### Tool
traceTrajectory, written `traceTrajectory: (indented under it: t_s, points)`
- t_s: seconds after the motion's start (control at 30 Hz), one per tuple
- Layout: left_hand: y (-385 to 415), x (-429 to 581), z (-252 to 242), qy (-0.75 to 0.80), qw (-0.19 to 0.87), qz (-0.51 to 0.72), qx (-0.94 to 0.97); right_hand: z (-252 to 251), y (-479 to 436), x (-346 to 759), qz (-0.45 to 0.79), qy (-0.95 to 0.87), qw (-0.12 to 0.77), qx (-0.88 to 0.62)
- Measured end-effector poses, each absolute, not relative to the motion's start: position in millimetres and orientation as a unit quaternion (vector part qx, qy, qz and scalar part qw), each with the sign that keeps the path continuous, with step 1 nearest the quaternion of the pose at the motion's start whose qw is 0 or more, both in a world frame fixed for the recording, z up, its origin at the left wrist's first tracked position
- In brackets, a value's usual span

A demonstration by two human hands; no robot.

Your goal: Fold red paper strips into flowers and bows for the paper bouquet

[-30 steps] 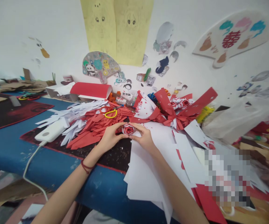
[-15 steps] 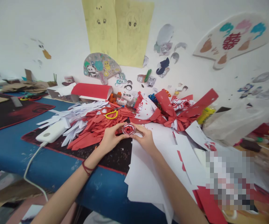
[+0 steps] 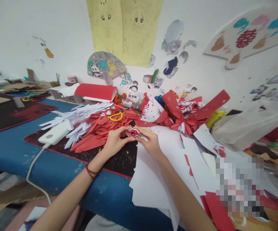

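Blue-covered worktable (image 3: 13, 150), white wall behind it stuck with paper cut-outs. A black cutting mat (image 3: 119, 160) lies across the table's middle.

Your left hand (image 3: 113, 142) and right hand (image 3: 151, 144) meet over the mat's far edge. Between them sits the small red-and-white folded paper rosette (image 3: 133, 132), pinched from both sides by thumb and forefinger tips. Both grips are narrow and closed on the rosette. You cannot tell whether it rests on the mat or is lifted just off it.

Just behind the rosette is a heap of red paper strips (image 3: 100, 128) with yellow-handled scissors (image 3: 115, 116) on top. White paper strips (image 3: 78, 117) lie to their left. A white power bank (image 3: 54, 134) sits at the mat's left corner. Loose white paper sheets (image 3: 151, 179) lie under your right wrist and overhang the near edge.

Handling, judged: the rosette is very light, soft and easily crushed, and its layers probably spring apart under a slack grip. Hold it by the outer rim at opposite sides with light pressure, not by the centre.
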State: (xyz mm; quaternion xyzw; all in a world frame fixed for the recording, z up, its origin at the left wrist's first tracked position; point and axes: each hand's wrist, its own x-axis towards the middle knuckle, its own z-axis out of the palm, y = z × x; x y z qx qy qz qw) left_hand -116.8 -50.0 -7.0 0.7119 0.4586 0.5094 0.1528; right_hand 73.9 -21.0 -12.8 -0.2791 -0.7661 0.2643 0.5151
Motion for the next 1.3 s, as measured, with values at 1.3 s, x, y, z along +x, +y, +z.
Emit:
traceTrajectory:
  t_s: [1.3]
  points:
    - [-53.7,-113.9,1.2,0.473,0.118,0.425,0.762,-17.2,-11.3,80.8,0.352,-0.765,0.483,-0.239]
